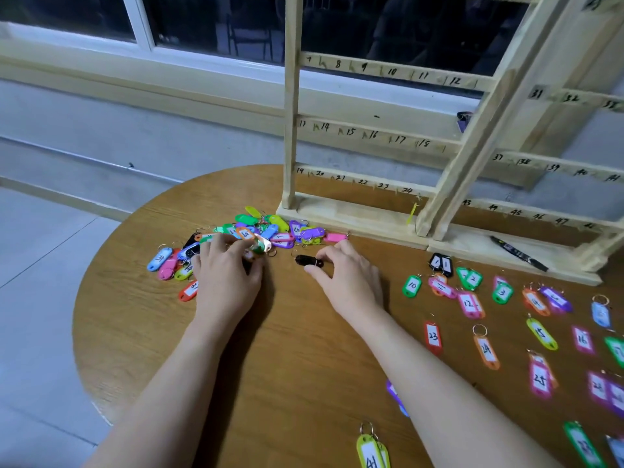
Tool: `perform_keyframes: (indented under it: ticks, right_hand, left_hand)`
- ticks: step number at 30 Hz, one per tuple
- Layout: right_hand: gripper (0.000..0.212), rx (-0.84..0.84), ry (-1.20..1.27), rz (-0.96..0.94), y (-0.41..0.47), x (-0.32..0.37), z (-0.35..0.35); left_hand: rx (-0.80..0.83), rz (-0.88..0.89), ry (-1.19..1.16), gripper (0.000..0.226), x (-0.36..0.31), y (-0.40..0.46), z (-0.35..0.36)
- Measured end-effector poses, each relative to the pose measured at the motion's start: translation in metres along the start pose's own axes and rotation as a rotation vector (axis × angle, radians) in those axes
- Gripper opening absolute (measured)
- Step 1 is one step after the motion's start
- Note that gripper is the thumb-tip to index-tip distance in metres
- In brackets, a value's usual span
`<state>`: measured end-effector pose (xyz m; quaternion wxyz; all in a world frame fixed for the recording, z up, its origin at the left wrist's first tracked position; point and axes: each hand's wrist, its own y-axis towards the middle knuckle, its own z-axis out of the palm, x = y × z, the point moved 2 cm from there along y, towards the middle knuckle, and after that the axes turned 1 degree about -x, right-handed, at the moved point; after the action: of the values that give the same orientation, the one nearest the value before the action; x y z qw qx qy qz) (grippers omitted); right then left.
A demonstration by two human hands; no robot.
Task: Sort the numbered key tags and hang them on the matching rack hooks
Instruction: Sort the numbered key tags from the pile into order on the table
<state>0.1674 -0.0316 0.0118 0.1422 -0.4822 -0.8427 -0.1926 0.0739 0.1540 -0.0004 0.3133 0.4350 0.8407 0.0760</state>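
A heap of unsorted coloured key tags (270,229) lies on the round wooden table (290,359), in front of the rack's left foot. My left hand (225,275) rests on the heap's near edge with its fingers curled over some tags. My right hand (347,275) pinches a black tag (308,260) that lies face down on the table. To the right, sorted tags lie face up in rows, among them a green 10 (412,286), a pink 12 (468,304) and a red 23 (433,336). The wooden rack (354,131) stands behind, its numbered hooks bare.
A second rack section (553,163) with numbers from 31 up stands at the right. A black marker pen (518,254) lies on its base. A yellow-green 41 tag (371,452) lies near the table's front edge. A window and wall run behind the table.
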Motion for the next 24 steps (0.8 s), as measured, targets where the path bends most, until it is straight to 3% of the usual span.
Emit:
perform_keyframes:
  ticks: [9,15,20,24]
  right_hand:
    - [0.032,-0.036,-0.028,-0.004,0.0,0.004,0.0]
    - [0.033,-0.039,-0.049,0.044,-0.001,0.003,-0.001]
    - [0.025,-0.043,0.079,0.076,0.0,-0.002,-0.003]
    - [0.019,-0.078,0.153,0.069,-0.001,-0.003,-0.004]
  left_hand:
    - [-0.006,0.077,0.02,0.021,-0.002,-0.003,-0.004]
    - [-0.14,0.111,-0.182,0.02,-0.005,-0.003,-0.011]
    - [0.009,0.159,-0.414,0.017,-0.017,-0.006,-0.017]
    - [0.108,0.194,-0.43,0.015,-0.017,-0.007,-0.013]
